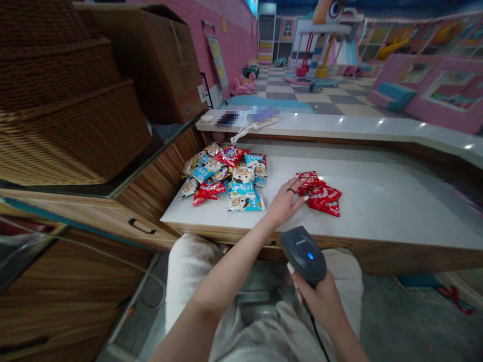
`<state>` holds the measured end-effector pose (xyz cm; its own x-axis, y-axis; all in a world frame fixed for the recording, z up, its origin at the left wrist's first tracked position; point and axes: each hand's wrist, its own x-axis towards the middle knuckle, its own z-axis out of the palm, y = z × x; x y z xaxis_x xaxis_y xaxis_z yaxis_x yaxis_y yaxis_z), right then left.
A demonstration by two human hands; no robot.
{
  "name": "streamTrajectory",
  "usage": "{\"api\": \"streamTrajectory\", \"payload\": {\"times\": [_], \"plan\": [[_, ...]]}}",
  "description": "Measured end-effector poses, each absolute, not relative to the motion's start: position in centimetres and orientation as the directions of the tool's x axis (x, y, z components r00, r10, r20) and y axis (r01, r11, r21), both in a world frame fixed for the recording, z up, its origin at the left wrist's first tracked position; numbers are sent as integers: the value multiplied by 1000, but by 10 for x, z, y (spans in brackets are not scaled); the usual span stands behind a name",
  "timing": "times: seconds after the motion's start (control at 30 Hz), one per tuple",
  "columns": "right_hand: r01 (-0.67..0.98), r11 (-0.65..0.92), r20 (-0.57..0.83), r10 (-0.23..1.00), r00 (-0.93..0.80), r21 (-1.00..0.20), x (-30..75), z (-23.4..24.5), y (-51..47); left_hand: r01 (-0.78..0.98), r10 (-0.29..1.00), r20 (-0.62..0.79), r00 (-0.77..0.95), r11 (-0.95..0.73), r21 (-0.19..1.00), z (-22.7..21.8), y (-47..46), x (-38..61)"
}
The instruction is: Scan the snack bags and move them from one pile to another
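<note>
Some red snack bags (323, 196) and a scanner (302, 254).
The left hand (287, 201) is loosely open, touching the red snack bags at its 3 o'clock (a bigger snack pile (243, 181) sits at its 10). The right hand (324, 299) curls around the scanner, near its 5 o'clock.

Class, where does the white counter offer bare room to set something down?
The widest bare patch of counter lies right of the red packets, before the raised ledge. A smaller gap separates them from the mixed packets, with the left hand over its near part. Those mixed packets crowd the left end.
</note>
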<state>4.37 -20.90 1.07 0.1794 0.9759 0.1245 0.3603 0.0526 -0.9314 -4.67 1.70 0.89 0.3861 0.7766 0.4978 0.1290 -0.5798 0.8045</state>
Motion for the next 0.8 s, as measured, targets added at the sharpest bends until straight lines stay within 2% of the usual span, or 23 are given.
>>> {"api": "streamTrajectory", "payload": {"times": [0.17, 0.33, 0.47, 0.63, 0.73, 0.8], "plan": [[325, 66, 109, 987, 116, -944, 31, 10, -205, 192, 891, 435, 131, -454, 870, 4, -12, -142], [298, 53, 80, 994, 78, -953, 16, 18, -206, 425, 877, 468, -111, -384, 820, 9, -2, -182], [271, 62, 84, 994, 72, -961, 9, 24, -208, 493, 877, 472, -88, -373, 786, 9, 16, -168], [286, 65, 96, 991, 94, -956, 12, 24, -210, 477, 899, 427, -96, -335, 813, 10, 26, -155], [309, 67, 100, 991, 92, -949, 15, 23, -209, 417, 900, 420, -121, -337, 844, 22, 21, -161], [319, 70, 101, 991, 82, -945, 16, 24, -208, 287, 897, 411, -162, -356, 889, 32, 12, -168]]}}
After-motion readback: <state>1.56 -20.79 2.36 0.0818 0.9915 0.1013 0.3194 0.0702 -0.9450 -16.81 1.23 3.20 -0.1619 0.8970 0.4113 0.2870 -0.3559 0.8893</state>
